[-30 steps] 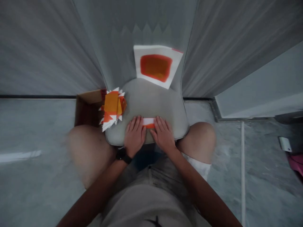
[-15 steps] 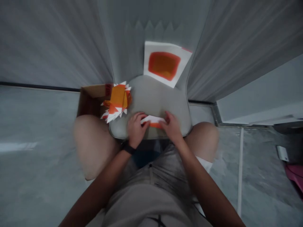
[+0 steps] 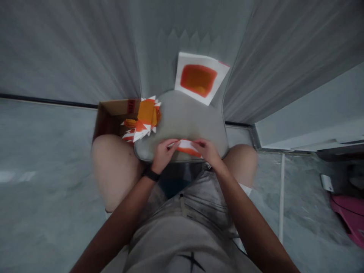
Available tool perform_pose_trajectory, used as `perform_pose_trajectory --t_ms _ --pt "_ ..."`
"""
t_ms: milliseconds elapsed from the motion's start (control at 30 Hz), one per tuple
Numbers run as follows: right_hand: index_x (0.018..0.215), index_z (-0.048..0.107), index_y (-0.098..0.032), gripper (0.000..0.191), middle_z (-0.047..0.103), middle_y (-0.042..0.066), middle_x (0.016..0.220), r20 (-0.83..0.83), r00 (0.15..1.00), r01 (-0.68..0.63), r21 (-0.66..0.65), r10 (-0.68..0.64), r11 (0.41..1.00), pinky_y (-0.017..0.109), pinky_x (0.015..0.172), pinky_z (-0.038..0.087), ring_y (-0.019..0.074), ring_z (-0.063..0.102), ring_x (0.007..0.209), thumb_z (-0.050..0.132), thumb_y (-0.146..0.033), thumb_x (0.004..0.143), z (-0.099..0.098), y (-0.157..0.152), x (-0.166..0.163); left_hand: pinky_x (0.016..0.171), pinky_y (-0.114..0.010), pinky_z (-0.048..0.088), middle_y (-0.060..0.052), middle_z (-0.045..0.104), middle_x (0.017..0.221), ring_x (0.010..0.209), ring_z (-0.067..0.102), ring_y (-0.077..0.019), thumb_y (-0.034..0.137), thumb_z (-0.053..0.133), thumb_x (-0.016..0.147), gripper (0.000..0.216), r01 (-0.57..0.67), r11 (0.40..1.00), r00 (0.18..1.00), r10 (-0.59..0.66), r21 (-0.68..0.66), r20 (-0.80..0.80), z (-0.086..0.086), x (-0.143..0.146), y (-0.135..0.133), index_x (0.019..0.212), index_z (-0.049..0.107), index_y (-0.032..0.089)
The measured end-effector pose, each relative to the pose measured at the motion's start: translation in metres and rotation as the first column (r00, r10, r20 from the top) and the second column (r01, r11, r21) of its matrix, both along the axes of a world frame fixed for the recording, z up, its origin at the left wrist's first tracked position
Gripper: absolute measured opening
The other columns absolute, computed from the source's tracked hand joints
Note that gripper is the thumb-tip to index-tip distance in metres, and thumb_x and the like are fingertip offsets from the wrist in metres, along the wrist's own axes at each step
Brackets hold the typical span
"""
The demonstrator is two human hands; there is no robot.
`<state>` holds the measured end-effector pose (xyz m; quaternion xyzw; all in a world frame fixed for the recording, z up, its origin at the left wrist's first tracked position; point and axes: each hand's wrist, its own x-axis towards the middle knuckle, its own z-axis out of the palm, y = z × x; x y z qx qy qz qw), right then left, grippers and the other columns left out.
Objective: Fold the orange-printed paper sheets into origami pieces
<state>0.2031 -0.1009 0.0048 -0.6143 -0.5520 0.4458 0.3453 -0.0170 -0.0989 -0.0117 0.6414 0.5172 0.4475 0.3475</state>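
Head view: the left hand [image 3: 162,154] and right hand [image 3: 211,152] pinch opposite ends of a folded orange-and-white paper strip [image 3: 186,145], over the near edge of the chair seat [image 3: 190,117]. Folding seems in hand; the next crease likely calls for aligned edges and even pressure.

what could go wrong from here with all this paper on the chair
The pile of folded paper sits at the left edge of the chair seat, beside an open cardboard box, so a bump might tip pieces off.

The left hand and right hand hold opposite ends of the paper strip; uneven pulling could skew or crease it.
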Motion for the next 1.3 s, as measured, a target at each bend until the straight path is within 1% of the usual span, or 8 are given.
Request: perform_pose_trajectory --t_ms 267,500,633,733,833,1000,1100,1300 --pt "0.086 0.078 -0.021 0.05 0.071 0.003 0.074 -0.031 0.998 -0.053 -0.003 0.053 0.999 0.029 0.062 0.043 0.0173 0.057 0.067 0.071 -0.069 0.078 0.01 0.001 0.003 0.075 -0.031 0.053 -0.006 0.08 0.095 0.084 0.071 -0.0194 0.05 0.065 0.097 0.035 -0.008 0.999 1.0 0.008 -0.034 0.016 0.0 -0.001 0.0 0.098 0.08 0.019" --pt "0.086 0.077 -0.021 0.045 0.065 0.001 0.07 0.028 0.993 -0.117 0.026 0.116 0.993 0.029 0.06 0.04 0.0159 0.054 0.064 0.069 -0.065 0.085 0.022 -0.005 0.007 0.075 -0.031 0.052 -0.005 0.08 0.096 0.082 0.068 -0.0186 0.051 0.065 0.098 0.034 0.149 0.988 0.989 -0.149 -0.041 0.003 0.006 -0.009 0.003 0.107 0.081 0.022" --pt "0.088 0.077 -0.021 0.042 0.07 0.002 0.077 0.008 0.987 -0.159 0.024 0.159 0.987 0.029 0.063 0.045 0.0169 0.058 0.069 0.068 -0.062 0.088 0.027 -0.007 0.004 0.08 -0.033 0.052 -0.004 0.08 0.089 0.078 0.067 -0.0181 0.05 0.066 0.097 0.031 0.156 0.988 0.987 -0.155 0.015 -0.036 0.007 -0.009 0.004 0.098 0.082 0.023" --pt "0.105 0.076 -0.022 0.046 0.07 0.002 0.077 -0.054 0.995 -0.081 0.029 0.083 0.996 0.029 0.064 0.046 0.0173 0.059 0.07 0.075 -0.061 0.082 0.028 -0.011 0.001 0.076 -0.032 0.051 -0.003 0.078 0.083 0.075 0.065 -0.0172 0.051 0.065 0.098 0.034 0.131 0.991 0.991 -0.131 0.009 0.015 0.006 -0.008 0.004 0.094 0.082 0.022" --pt "0.116 0.072 -0.024 0.058 0.07 0.0 0.077 -0.169 0.986 -0.001 -0.05 -0.007 0.999 0.029 0.062 0.046 0.0175 0.06 0.068 0.08 -0.064 0.075 0.025 -0.018 -0.002 0.07 -0.03 0.05 -0.003 0.075 0.081 0.073 0.063 -0.0165 0.053 0.065 0.097 0.037 0.099 0.994 0.993 -0.095 -0.04 0.075 0.004 -0.008 0.003 0.093 0.081 0.02" --pt "0.092 0.07 -0.023 0.053 0.065 -0.001 0.07 -0.203 0.976 0.059 -0.132 -0.085 0.99 0.028 0.057 0.041 0.0155 0.056 0.063 0.076 -0.072 0.073 0.02 -0.028 -0.002 0.067 -0.029 0.05 -0.002 0.073 0.078 0.072 0.063 -0.0162 0.057 0.069 0.093 0.039 0.071 0.993 0.992 -0.06 -0.094 0.114 0.004 -0.008 0.003 0.088 0.081 0.02" --pt "0.089 0.07 -0.023 0.052 0.061 -0.002 0.067 -0.176 0.978 0.094 -0.105 -0.112 0.99 0.027 0.057 0.04 0.0147 0.053 0.062 0.074 -0.072 0.074 0.02 -0.029 -0.003 0.07 -0.03 0.053 -0.003 0.077 0.082 0.075 0.066 -0.0171 0.058 0.071 0.091 0.04 0.102 0.987 0.986 -0.084 -0.124 0.146 0.005 -0.009 0.004 0.089 0.082 0.02" --pt "0.084 0.07 -0.022 0.048 0.059 -0.002 0.066 -0.197 0.975 0.091 -0.063 -0.102 0.994 0.027 0.056 0.037 0.0131 0.048 0.06 0.077 -0.069 0.075 0.024 -0.029 -0.006 0.079 -0.032 0.06 -0.009 0.082 0.1 0.085 0.074 -0.0194 0.06 0.08 0.081 0.048 0.188 0.95 0.937 -0.098 -0.25 0.335 0.005 -0.01 0.007 0.105 0.081 0.018"
